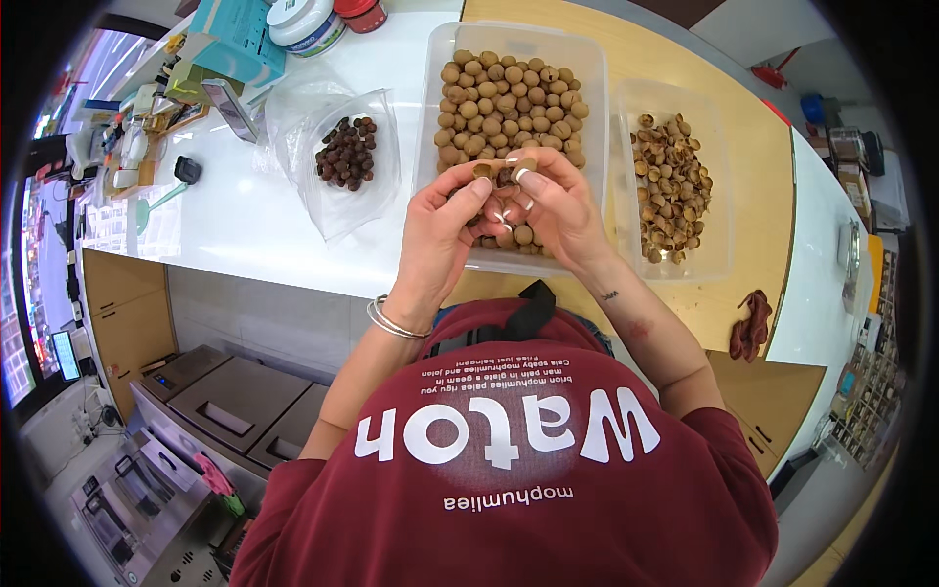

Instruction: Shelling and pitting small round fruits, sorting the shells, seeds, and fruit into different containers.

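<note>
My left hand [445, 217] and my right hand [569, 213] meet over a translucent plastic bin [426, 127] filled with whole round brown dried longans [504, 98]. Between the fingertips of both hands is a dried longan [505, 178], its dark inside showing and tan shell pieces at the thumbs. Both hands are closed on it, and the fingers partly hide it. To the right stands a second clear bin [724, 235] with cracked, empty shells [671, 186]. On the left, a clear plastic bag [337, 210] holds dark brown peeled longans [346, 154].
A phone [231, 110] leans at the back left, near a turquoise box [235, 44], a white tub [303, 24] and a red-lidded jar [361, 14]. A small black device [187, 170] and a green-handled tool [156, 207] lie left. A dark red cloth [751, 325] sits at the right front edge.
</note>
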Demonstrator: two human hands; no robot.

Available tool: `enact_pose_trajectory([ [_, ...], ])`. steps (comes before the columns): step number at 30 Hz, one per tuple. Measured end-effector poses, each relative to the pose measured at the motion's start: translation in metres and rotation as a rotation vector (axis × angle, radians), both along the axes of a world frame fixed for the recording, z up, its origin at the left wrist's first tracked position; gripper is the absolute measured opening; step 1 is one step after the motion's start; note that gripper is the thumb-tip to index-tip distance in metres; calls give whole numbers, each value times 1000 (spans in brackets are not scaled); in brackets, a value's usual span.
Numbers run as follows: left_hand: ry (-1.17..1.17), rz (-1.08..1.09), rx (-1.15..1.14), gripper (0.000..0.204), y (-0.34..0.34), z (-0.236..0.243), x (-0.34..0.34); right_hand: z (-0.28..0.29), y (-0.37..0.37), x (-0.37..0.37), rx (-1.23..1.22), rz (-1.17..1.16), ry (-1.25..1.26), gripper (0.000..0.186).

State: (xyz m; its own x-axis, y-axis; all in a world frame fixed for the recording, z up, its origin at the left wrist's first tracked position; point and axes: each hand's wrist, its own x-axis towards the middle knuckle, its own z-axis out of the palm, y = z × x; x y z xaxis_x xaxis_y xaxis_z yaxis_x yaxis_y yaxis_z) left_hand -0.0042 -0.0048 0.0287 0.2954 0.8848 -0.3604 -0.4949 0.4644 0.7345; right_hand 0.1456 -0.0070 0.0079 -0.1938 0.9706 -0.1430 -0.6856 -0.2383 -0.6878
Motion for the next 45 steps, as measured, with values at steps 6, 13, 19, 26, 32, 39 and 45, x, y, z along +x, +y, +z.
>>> enact_pose_trajectory([
  [6,-117,-18,-84,24,5,-9,-2,-4,3,10,447,-46,-462,18],
  [13,-123,10,-158,23,2,-13,4,10,6,24,799,-88,-1059,20],
  [19,-32,30,-141,24,2,-11,11,12,2,14,457,-91,-933,16],
  [26,-26,58,-144,22,1,-15,12,0,5,9,173,-55,-552,29],
  [32,-149,74,-235,18,7,-25,19,7,1,3,641,-263,-1116,27],
  [39,-319,33,-312,15,10,-23,19,14,3,15,1086,-347,-1295,36],
  [45,-356,6,-375,23,14,-22,20,22,7,24,1273,-341,-1320,36],
])
